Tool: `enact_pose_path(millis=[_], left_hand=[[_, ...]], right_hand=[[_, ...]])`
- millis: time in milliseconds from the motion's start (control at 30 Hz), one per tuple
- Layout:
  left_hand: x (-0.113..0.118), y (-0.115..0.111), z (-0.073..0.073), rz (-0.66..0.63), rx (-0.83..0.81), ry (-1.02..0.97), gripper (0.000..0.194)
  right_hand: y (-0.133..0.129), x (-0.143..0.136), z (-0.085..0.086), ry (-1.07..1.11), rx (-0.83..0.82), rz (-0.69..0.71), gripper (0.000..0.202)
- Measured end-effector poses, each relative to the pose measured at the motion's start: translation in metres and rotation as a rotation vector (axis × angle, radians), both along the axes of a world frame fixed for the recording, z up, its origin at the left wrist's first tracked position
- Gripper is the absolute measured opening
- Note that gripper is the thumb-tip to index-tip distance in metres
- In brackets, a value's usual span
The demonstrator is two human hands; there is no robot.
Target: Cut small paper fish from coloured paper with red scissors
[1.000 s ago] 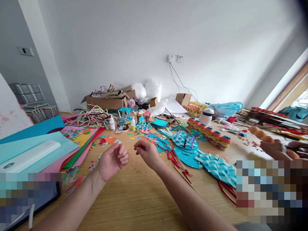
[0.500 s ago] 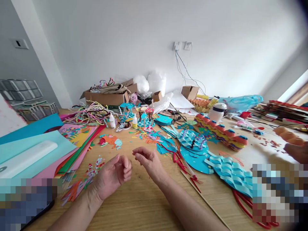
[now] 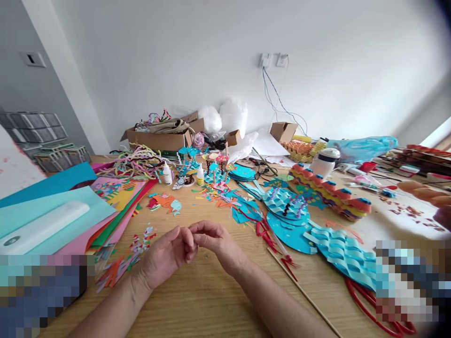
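Above the bare wood at the near middle of the table, my left hand (image 3: pixel 165 258) is turned partly palm-up with its fingers curled inward. The bent fingers of my right hand (image 3: pixel 216 241) meet the fingertips of the left. Both hands are closed; whatever lies between the fingers, if anything, is hidden. Orange and blue paper fish (image 3: pixel 165 203) lie beyond them. Small paper scraps (image 3: pixel 143 239) are scattered left of my left wrist. Red fuzzy stems (image 3: pixel 268 237) and a thin wooden stick (image 3: pixel 299 286) lie right of my right forearm.
Coloured paper sheets (image 3: pixel 116 211) and a white device (image 3: pixel 45 227) lie at left. Glue bottles (image 3: pixel 167 173) stand mid-table. Blue woven paper pieces (image 3: pixel 345 249) and a painted egg carton (image 3: pixel 331 190) lie at right. A co-worker's hand (image 3: pixel 443 217) shows at the right edge.
My hands have come together, so the right fingers now touch the left ones. The view has shifted slightly. The co-worker's hand has moved further toward the right edge.
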State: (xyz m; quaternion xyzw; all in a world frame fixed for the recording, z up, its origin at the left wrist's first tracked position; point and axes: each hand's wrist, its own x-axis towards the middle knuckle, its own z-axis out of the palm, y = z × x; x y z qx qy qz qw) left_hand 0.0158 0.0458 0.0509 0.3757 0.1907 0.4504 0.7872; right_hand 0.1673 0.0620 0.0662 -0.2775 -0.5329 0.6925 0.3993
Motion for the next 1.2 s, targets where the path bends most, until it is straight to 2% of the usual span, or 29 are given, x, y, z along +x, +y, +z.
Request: enact_pose_path(millis=[333, 567, 767, 833, 1000, 1200], left_hand=[[-0.001, 0.002, 0.002, 0.009, -0.039, 0.031, 0.029], [-0.001, 0.002, 0.002, 0.109, -0.093, 0.033, 0.024], [-0.004, 0.008, 0.005, 0.357, -0.144, 0.001, 0.010], [-0.004, 0.008, 0.007, 0.397, -0.167, -0.016, 0.008], [-0.003, 0.006, 0.009, 0.305, -0.143, -0.012, 0.010], [-0.002, 0.003, 0.005, 0.200, -0.063, 0.034, 0.017]], right_hand=[[0.010, 0.006, -0.003, 0.024, 0.073, -0.252, 0.024], [0.012, 0.010, -0.001, 0.179, -0.039, -0.259, 0.024], [0.015, 0.012, -0.004, 0.290, -0.131, -0.234, 0.024], [0.015, 0.013, -0.004, 0.290, -0.143, -0.219, 0.025], [0.013, 0.013, -0.004, 0.197, -0.094, -0.163, 0.025], [0.009, 0.008, -0.004, 0.028, 0.018, -0.204, 0.024]])
